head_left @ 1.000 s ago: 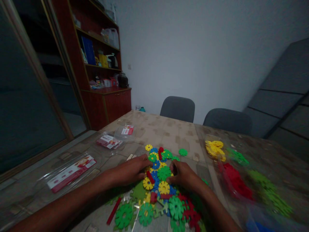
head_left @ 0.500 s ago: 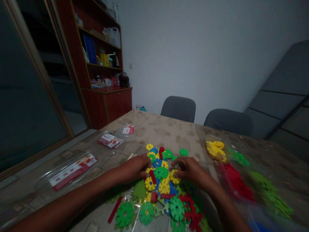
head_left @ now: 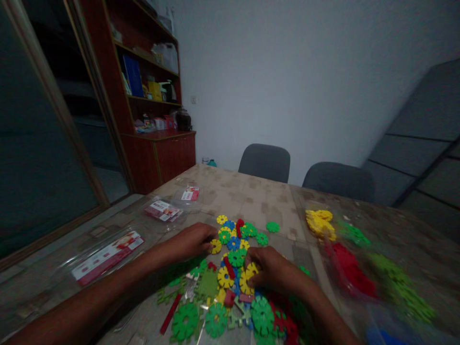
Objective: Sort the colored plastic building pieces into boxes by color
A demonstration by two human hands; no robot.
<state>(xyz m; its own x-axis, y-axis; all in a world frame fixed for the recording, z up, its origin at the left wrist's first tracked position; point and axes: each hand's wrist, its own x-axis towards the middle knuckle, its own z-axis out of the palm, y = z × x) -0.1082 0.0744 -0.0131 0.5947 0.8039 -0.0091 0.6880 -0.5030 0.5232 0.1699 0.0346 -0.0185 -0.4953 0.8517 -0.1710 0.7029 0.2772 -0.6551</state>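
Observation:
A heap of plastic gear-shaped discs in yellow, green, blue and red lies on the table in front of me. My left hand rests at the heap's left side, fingers curled around a small yellow disc. My right hand sits lower and to the right, fingers closed on a larger yellow disc. Big green discs and a red stick lie nearest to me.
Clear bags of sorted yellow pieces, red pieces and green pieces lie at the right. Flat clear packets with red labels lie at the left. Two grey chairs stand beyond the table, a wooden shelf unit at back left.
My right hand has drawn back toward me and now pinches a yellow disc. My left hand has shifted slightly left and away, taking a small yellow disc at the heap's edge.

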